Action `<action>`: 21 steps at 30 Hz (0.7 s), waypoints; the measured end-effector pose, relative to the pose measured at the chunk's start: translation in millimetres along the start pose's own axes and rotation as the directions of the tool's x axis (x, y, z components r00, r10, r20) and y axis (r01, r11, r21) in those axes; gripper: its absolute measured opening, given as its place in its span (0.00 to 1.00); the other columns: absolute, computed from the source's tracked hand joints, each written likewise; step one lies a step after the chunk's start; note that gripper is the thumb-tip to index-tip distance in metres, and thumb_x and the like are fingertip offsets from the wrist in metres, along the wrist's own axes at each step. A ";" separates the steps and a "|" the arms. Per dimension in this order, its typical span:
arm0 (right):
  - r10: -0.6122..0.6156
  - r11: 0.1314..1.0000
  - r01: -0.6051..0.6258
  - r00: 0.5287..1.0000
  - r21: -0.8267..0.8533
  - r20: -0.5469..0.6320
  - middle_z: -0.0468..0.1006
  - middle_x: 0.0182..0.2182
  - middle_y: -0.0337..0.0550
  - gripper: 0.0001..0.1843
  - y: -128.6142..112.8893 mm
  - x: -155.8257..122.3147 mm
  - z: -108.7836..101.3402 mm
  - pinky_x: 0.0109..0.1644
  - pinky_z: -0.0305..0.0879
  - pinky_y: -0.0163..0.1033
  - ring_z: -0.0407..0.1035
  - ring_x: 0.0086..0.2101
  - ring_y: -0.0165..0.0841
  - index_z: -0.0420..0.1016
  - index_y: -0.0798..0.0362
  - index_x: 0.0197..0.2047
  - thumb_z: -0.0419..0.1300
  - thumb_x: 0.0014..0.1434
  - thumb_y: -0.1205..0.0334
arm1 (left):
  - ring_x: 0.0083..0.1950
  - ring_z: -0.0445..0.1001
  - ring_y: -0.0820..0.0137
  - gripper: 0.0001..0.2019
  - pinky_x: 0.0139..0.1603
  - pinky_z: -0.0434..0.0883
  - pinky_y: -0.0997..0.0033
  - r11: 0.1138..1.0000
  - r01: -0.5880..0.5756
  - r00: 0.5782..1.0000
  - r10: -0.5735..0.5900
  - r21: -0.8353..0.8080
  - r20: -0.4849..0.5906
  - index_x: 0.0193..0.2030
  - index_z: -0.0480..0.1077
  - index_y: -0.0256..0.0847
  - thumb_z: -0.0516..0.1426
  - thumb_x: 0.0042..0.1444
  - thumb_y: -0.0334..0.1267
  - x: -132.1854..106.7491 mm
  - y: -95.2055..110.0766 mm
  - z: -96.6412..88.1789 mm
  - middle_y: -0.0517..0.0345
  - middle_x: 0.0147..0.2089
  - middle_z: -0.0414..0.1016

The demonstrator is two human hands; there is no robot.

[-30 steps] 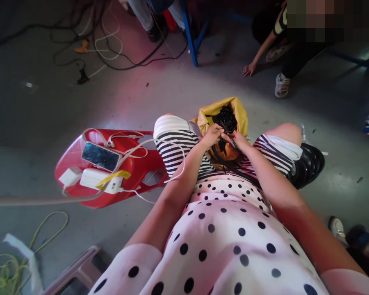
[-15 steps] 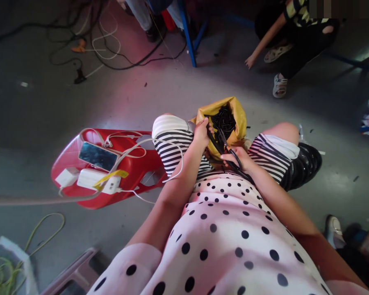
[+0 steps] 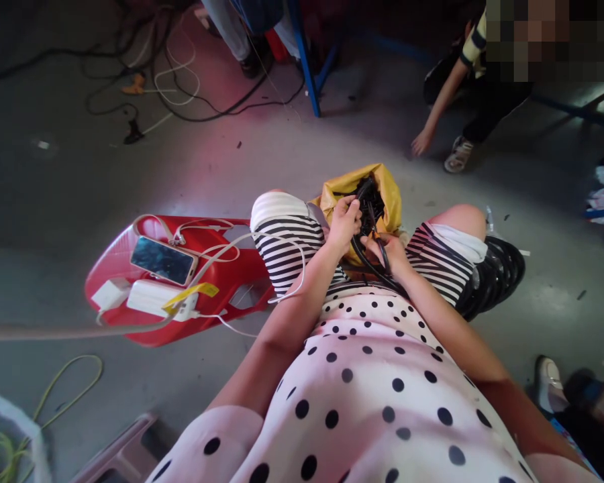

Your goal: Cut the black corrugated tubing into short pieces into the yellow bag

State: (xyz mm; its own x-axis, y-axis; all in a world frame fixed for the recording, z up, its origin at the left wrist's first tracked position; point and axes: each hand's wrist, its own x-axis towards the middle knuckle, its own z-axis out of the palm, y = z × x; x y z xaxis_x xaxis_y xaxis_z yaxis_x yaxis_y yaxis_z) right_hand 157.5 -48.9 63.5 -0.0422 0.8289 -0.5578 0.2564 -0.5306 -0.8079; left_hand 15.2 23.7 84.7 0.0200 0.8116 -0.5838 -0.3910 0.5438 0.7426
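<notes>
My left hand (image 3: pixel 344 221) is closed round a length of black corrugated tube (image 3: pixel 363 252), whose free end points up over the bag. The tube runs down past my right hand towards my lap. My right hand (image 3: pixel 391 255) grips a pair of scissors (image 3: pixel 381 245) with black and orange handles, their blades pointing away from me. Between my knees stands a yellow bag (image 3: pixel 392 191), its mouth turned open, with many short black tube pieces (image 3: pixel 377 203) inside. How close the blades are to the tube I cannot tell.
To my left a red stool (image 3: pixel 221 282) carries a phone (image 3: pixel 164 260), a white power bank (image 3: pixel 151 297) and cables. A coil of black tube (image 3: pixel 503 275) lies by my right knee. A person's hand (image 3: pixel 423 141) hangs ahead right. Cables (image 3: pixel 191 117) trail over the floor.
My left hand has shifted to the right, and the tube's end now stands up over the bag. The scissors have turned slightly more upright. The other person's hand has come lower.
</notes>
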 end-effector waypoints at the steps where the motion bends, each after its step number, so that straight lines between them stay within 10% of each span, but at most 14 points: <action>1: 0.021 1.000 -0.021 1.000 -0.008 -0.011 0.78 0.24 0.40 0.33 1.9 4.5 -3.6 0.33 0.71 0.41 0.74 0.27 0.37 0.71 0.46 0.32 0.74 0.53 0.24 | 0.19 0.53 0.82 0.04 0.21 0.51 0.81 1.000 -0.005 1.000 0.005 0.018 0.009 0.50 0.68 0.44 0.60 0.78 0.37 -1.7 0.5 -1.1 0.74 0.26 0.61; 21: -0.013 0.963 0.002 0.999 -0.268 -0.038 0.80 0.26 0.41 0.34 -22.2 16.2 -25.5 0.37 0.62 0.40 0.73 0.29 0.36 0.72 0.48 0.31 0.70 0.61 0.24 | 0.27 0.69 0.77 0.08 0.29 0.63 0.78 0.939 -0.250 0.966 0.224 0.238 0.131 0.44 0.78 0.41 0.71 0.66 0.39 4.2 -16.1 -18.8 0.68 0.25 0.70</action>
State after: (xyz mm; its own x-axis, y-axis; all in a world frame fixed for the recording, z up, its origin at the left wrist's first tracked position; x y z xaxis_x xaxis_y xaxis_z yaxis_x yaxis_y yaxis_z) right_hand 175.7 -19.1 77.3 -0.0091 0.8416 -0.5401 0.5059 -0.4620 -0.7284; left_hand 4.3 14.4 64.1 0.0520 0.9337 -0.3543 -0.1533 0.3580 0.9210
